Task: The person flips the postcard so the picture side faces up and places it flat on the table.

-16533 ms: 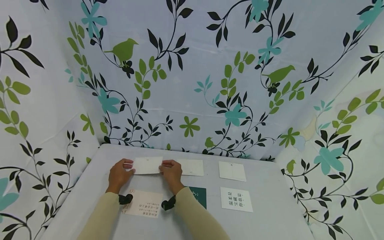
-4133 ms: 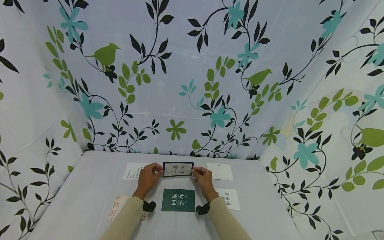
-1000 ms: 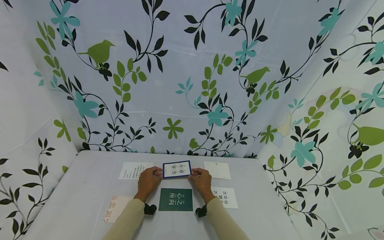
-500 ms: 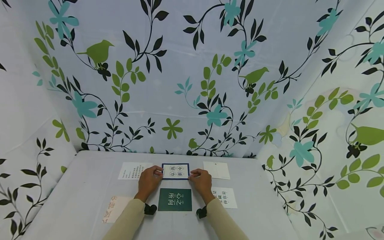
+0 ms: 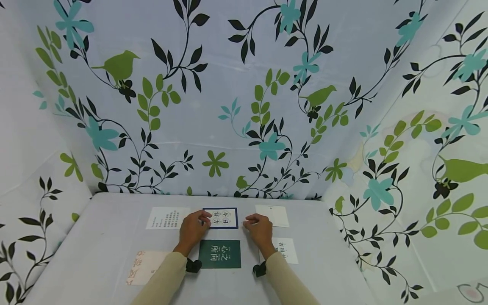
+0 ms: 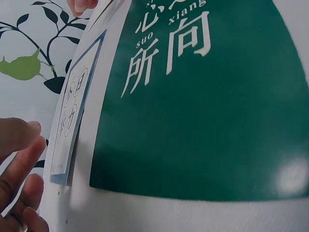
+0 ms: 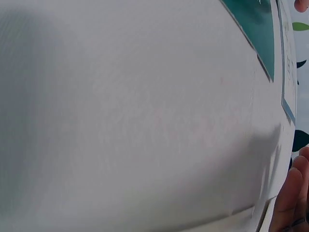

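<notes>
A blue-bordered card point(image 5: 225, 218) with printed characters lies flat in the middle of the back row on the table. My left hand point(image 5: 193, 230) hovers over its left edge, fingers loosely bent and holding nothing. In the left wrist view the fingertips point(image 6: 35, 129) are apart from the card. My right hand point(image 5: 259, 230) is just off the card's right edge with relaxed fingers, near a plain white card point(image 5: 278, 215). Between the forearms lies a dark green card point(image 5: 220, 254) with white characters.
A white card with lines of text point(image 5: 166, 218) lies at the back left. At the front left a pale pink card point(image 5: 142, 267) is partly under the left sleeve. A white printed card point(image 5: 287, 250) sits front right, partly hidden by the right wrist. Patterned cloth point(image 5: 213, 106) hangs behind.
The back-left and back-middle cards, earlier blank side up, now show printed faces. Both hands held the blue-bordered card tilted up, laid it flat, then let go and moved slightly apart.
</notes>
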The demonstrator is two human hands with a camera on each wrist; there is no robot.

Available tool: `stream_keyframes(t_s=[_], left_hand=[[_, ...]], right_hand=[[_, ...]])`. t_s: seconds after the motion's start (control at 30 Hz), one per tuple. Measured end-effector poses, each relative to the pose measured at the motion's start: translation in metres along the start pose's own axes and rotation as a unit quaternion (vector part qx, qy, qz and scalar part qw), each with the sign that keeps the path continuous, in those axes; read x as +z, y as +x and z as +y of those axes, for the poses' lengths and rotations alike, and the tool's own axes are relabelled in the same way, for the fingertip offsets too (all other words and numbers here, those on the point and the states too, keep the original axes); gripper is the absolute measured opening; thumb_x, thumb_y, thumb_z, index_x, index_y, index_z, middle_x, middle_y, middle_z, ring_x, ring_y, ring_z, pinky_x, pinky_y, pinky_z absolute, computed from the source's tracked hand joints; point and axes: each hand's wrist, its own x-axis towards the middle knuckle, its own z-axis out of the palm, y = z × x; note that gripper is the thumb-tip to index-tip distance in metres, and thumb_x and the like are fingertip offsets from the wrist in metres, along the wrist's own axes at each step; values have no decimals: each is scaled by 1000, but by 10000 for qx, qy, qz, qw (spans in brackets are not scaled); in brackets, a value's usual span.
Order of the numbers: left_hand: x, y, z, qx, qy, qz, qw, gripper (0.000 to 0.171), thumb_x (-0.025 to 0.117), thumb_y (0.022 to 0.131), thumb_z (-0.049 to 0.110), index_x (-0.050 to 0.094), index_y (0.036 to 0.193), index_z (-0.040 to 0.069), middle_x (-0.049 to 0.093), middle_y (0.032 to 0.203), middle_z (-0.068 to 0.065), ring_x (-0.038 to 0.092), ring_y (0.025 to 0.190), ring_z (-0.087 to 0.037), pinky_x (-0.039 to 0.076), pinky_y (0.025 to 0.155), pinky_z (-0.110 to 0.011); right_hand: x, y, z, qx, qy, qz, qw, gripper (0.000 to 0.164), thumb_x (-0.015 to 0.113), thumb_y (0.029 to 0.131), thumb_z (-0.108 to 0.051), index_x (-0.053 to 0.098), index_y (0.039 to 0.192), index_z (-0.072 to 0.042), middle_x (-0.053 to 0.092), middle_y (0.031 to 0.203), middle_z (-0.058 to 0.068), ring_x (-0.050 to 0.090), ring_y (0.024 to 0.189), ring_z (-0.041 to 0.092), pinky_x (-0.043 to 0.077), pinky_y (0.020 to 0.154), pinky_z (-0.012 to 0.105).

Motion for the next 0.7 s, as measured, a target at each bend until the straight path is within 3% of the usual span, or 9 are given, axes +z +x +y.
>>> stream_keyframes(t_s=[0.47,0.7], left_hand=[[10,-2,11,72,21,-115,9999,22,81,90,10,78,111,16,78,95,0,60,83,-17,46,81,-38],[19,-3,16,10,-110,-164,9998,20,79,92,11,78,110,19,77,96,1,61,88,-19,49,87,-42]], right_hand=[[-17,2,13,230,123,167,9995,8,85,91,-20,80,97,-18,75,88,-1,66,81,16,59,77,34],[-24,5,28,252,209,158,9993,8,86,88,-20,80,94,-18,75,84,-3,68,81,15,54,73,31]])
